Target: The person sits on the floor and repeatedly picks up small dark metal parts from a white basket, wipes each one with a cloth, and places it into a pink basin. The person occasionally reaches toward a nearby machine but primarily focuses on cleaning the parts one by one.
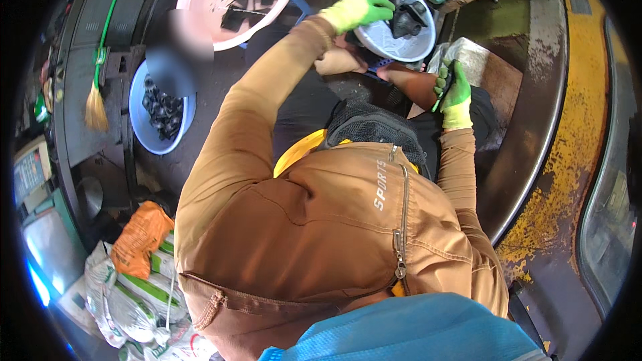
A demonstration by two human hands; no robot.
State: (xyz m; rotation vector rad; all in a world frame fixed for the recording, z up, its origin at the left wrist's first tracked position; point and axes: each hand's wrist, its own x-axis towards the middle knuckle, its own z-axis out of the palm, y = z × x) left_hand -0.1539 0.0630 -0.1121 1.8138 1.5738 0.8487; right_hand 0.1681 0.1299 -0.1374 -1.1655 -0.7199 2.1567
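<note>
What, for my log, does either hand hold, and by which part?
Right green-gloved hand: slim dark object, gripped part unclear. Left green-gloved hand: can't tell.

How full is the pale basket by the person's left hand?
Partly full: black parts lie in the pale basket, while some of its inner wall shows bare.

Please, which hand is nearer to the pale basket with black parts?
Left. The left hand is over the left rim of the basket; the right hand is apart, lower right in the picture.

The basket (391, 47) is plastic, the yellow frame (590, 83) rough metal.
</note>
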